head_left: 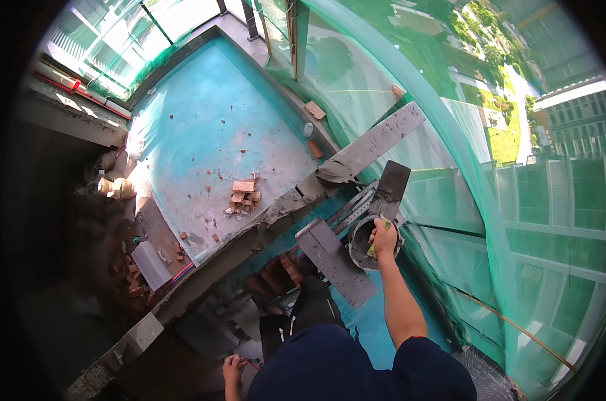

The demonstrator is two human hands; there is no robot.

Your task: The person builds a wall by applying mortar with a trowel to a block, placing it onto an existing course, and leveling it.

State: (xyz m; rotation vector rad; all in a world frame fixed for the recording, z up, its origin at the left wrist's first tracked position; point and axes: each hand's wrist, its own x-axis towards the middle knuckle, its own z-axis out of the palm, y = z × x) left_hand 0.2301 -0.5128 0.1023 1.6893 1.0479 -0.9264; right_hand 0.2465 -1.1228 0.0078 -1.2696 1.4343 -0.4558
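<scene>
The right hand (384, 235) has its fingers closed around a yellow-handled tool, blade hidden inside the grey bucket (360, 248). The left hand (233, 369) sits low; its grip I can't make out.

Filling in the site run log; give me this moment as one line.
right hand: gripping yellow tool over mortar bucket | left hand: low by the leg, grip unclear | near: brick pile, green netting

At frame centre-right we see the right hand (384, 234) gripping a yellow tool (374, 244) inside a grey mortar bucket (357, 242); lower centre, the left hand (233, 368) hangs near a brick stack (275, 275); green netting (517, 200) fills the right.
</scene>
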